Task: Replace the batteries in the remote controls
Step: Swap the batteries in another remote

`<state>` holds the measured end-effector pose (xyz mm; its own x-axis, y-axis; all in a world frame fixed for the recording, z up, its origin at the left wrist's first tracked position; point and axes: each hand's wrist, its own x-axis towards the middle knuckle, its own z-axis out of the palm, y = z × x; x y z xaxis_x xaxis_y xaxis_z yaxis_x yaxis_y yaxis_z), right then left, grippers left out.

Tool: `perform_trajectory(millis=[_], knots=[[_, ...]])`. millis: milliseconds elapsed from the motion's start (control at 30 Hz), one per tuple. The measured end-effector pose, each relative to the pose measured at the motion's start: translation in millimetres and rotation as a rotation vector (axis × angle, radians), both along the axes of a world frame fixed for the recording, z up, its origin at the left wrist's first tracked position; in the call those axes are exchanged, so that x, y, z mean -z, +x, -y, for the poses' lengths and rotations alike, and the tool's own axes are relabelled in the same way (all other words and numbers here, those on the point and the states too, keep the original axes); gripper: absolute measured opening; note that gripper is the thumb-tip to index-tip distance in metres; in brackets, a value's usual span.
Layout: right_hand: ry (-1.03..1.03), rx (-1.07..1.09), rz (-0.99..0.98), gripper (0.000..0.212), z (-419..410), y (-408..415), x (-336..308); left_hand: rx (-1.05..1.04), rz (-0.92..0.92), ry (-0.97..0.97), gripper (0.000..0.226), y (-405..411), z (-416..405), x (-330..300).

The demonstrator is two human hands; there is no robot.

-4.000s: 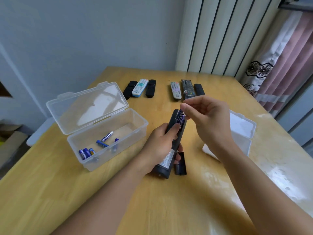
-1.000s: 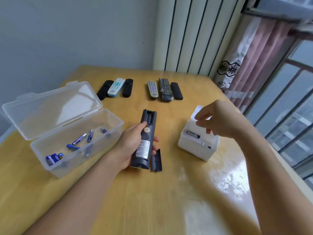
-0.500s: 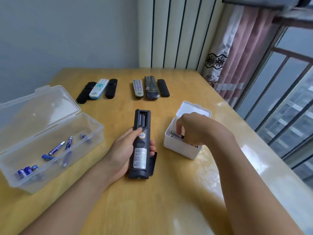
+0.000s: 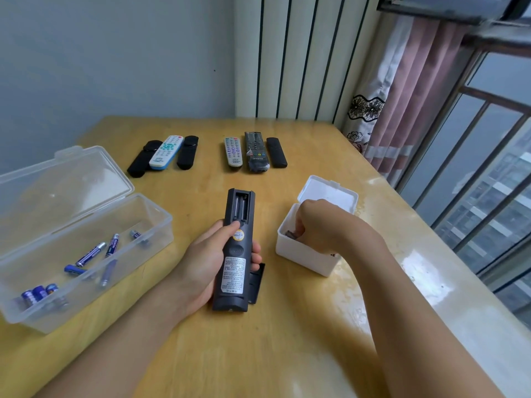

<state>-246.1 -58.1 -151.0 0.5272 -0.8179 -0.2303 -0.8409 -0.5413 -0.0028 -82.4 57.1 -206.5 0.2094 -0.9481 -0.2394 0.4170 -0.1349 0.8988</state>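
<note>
**Right hand in the white box**

Right hand (image 4: 324,225) reaches into the white box (image 4: 304,255), fingers curled; I cannot tell whether it grips anything. Left hand (image 4: 207,259) clasps the black remote (image 4: 235,254), face down, its battery bay uncovered and empty.

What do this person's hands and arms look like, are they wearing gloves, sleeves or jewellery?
Both are bare. The left hand and right hand have no gloves, and no rings show. Both forearms are uncovered to the picture's edge: no sleeves, watch or bracelet in view.
</note>
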Motion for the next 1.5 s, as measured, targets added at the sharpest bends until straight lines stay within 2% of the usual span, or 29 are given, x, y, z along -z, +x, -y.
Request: perform_trajectory(millis=[67,133,200,367,533,667,767,867,1000,1067,1200,1300,1500], knots=[[-0.013,-0.011,0.003,0.009,0.3,1.0,0.8,0.008,0.005,-0.004,0.025,0.9,0.5,0.3],[-0.038,-0.030,0.013,0.028,0.7,0.3,1.8,0.008,0.005,-0.004,0.026,1.2,0.9,0.3],[-0.028,-0.034,0.077,0.031,1.7,-3.9,-0.1,0.009,0.001,-0.006,0.026,1.1,1.2,0.4],[0.236,0.038,0.604,0.025,6.0,-24.1,-6.0,0.016,-0.004,-0.009,0.026,1.5,2.3,0.0],[0.280,0.017,0.924,0.026,10.6,-28.1,-3.9,0.016,-0.004,-0.020,0.025,0.2,0.4,-0.1],[0.673,0.007,1.296,0.028,9.0,-25.2,-2.0,0.013,-0.034,-0.039,0.023,-1.2,-2.0,-3.0],[0.862,0.055,1.409,0.030,10.7,-23.5,-2.8,0.016,-0.025,-0.041,0.022,-1.4,-3.7,-5.2],[0.748,0.150,1.315,0.027,13.2,-25.9,-1.3,0.010,-0.013,-0.042,0.022,-0.4,-4.6,-6.7],[0.415,0.226,0.923,0.009,12.0,-22.6,5.6,0.007,0.004,-0.036,0.021,-1.2,-4.7,-6.0],[0.312,0.216,0.810,0.007,10.3,-18.8,7.1,0.018,0.013,-0.032,0.021,-1.7,-4.0,-5.6],[0.269,0.238,0.847,0.012,8.6,-18.7,7.0,0.026,0.024,-0.026,0.022,-1.9,-3.8,-6.3],[0.148,0.176,0.683,0.016,4.3,-18.4,5.7,0.036,0.032,-0.018,0.023,-2.1,-5.1,-7.3],[0.128,-0.003,0.442,0.014,-1.5,-23.8,-1.5,0.053,0.104,-0.006,0.021,-2.9,-6.0,-8.7]])
